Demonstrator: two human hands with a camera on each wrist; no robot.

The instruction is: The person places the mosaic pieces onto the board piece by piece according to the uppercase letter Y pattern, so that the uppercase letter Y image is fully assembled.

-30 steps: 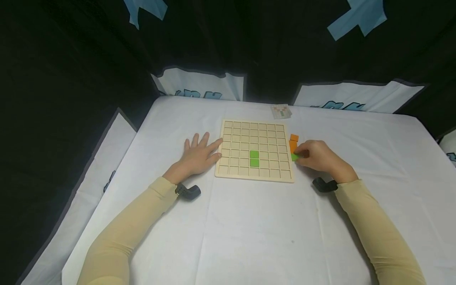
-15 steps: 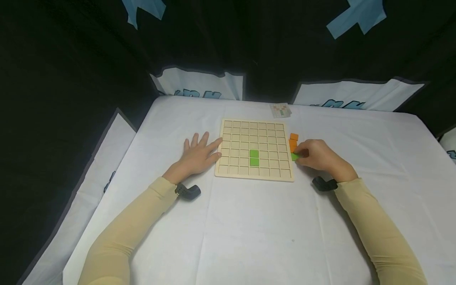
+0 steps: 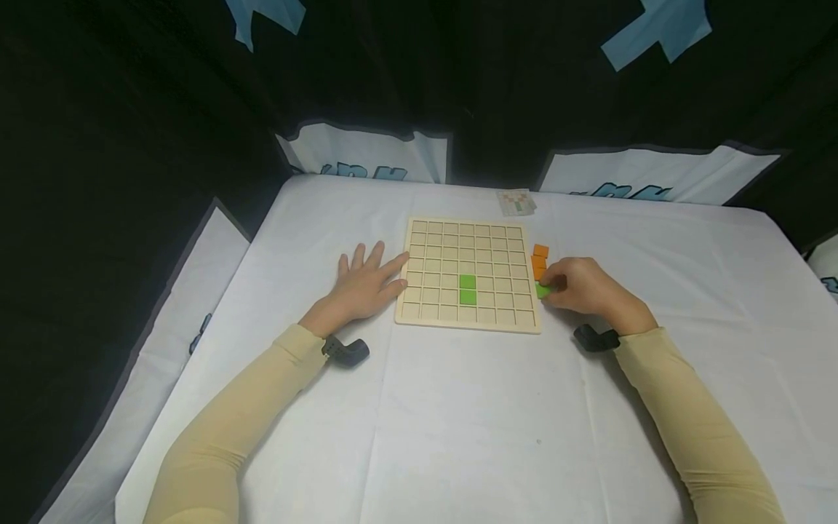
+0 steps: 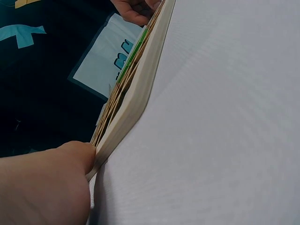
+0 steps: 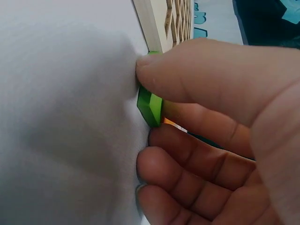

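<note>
A pale wooden board [image 3: 435, 314] with a grid of square cells lies flat on the table. Two green tiles [image 3: 468, 282] sit in adjoining cells near its lower middle. Spread out flat, my left hand [image 3: 361, 291] touches the board's left edge with thumb and index finger; its thumb [image 4: 77, 157] shows against the rim in the left wrist view. My right hand [image 3: 585, 290] pinches another green tile [image 5: 151, 108] between thumb and index finger, on the cloth just right of the board. Its other fingers are curled beneath. Orange tiles [image 3: 538, 267] lie just beyond that hand, beside the board.
A small clear packet with a printed pattern card [image 3: 516, 203] lies behind the board. White cloth [image 3: 458, 422] covers the table. Dark curtains [image 3: 419, 73] with pale blue tape hang past its far edge.
The green tile at my right fingertips has shifted very slightly to the right, away from the board. Both hands stay almost where they were.
</note>
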